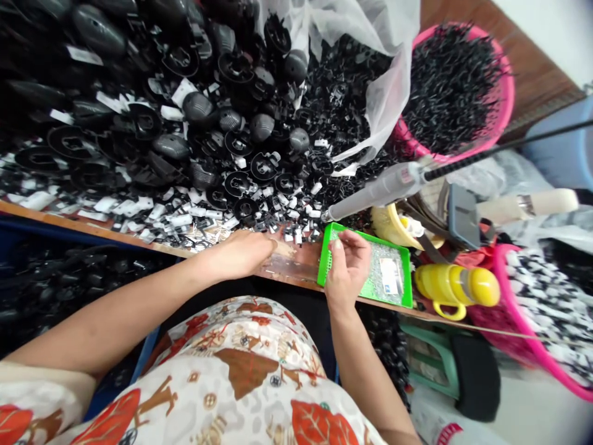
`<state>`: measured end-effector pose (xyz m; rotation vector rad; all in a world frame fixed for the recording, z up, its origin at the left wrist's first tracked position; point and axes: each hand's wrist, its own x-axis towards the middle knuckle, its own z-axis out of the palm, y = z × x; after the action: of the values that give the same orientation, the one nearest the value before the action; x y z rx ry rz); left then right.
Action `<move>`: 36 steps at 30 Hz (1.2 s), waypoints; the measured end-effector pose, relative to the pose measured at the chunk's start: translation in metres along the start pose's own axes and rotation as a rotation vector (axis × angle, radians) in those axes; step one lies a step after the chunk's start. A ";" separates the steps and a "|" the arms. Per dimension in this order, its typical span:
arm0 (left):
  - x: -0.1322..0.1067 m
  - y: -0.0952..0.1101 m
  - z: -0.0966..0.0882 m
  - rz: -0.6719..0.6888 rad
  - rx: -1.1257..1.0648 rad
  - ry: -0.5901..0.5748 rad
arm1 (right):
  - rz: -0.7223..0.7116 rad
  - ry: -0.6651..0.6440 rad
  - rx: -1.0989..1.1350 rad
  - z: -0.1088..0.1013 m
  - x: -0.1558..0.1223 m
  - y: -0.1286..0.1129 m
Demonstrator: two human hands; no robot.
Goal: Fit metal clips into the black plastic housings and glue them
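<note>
My left hand [250,250] rests at the front edge of the wooden bench [296,256], its fingers curled and pointing down. Whatever they may hold is hidden. Beside it lie thin pale metal pins [208,233] and a spread of small white plastic parts [180,219]. Over the left end of a green tray [411,287] is my right hand [348,262], with thumb and fingers bent together. Anything in its grip is too small to make out. Many tiny silvery pieces [373,281] and a white label [390,276] lie in the tray.
Black rounded plastic housings [238,120] are heaped behind my hands. A grey power screwdriver [375,191] lies above the tray. At right are a yellow bottle [456,285], a pink basket of black parts [507,93] and a pink basket of black-and-white parts [507,296].
</note>
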<state>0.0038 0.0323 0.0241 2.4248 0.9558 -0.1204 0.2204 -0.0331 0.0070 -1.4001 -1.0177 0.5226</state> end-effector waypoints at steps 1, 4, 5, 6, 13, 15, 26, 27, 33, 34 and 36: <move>-0.001 -0.001 0.001 0.008 0.000 0.007 | 0.006 -0.039 -0.010 -0.001 -0.004 0.000; -0.004 -0.004 0.008 -0.001 -0.023 0.044 | -0.044 -0.184 -0.077 -0.001 -0.013 -0.001; -0.005 -0.003 0.011 -0.013 -0.031 0.058 | -0.068 -0.225 -0.095 -0.001 -0.015 -0.002; -0.005 -0.002 0.014 -0.026 -0.040 0.071 | -0.088 -0.255 -0.107 0.000 -0.017 -0.002; -0.006 0.009 0.033 -0.078 -0.112 0.255 | 0.004 -0.344 -0.036 0.007 -0.024 -0.006; -0.006 0.014 0.037 -0.072 -0.272 0.387 | 0.096 -0.375 0.028 0.011 -0.029 -0.009; -0.043 -0.017 0.031 -0.371 -0.122 0.812 | 0.236 -0.526 -0.098 0.025 -0.020 0.011; -0.046 -0.023 0.029 -0.405 0.010 0.805 | 0.225 -0.563 -0.147 0.024 -0.017 0.011; -0.037 -0.031 0.028 -0.421 0.320 0.674 | 0.099 -0.758 -0.517 0.043 -0.005 0.002; -0.036 -0.030 0.029 -0.412 0.322 0.681 | 0.091 -0.761 -0.571 0.048 -0.003 0.000; -0.035 -0.031 0.031 -0.390 0.303 0.708 | 0.083 -0.750 -0.662 0.056 0.000 -0.004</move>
<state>-0.0395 0.0140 -0.0064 2.5538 1.8303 0.5276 0.1735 -0.0027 0.0036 -1.8797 -1.8578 0.8537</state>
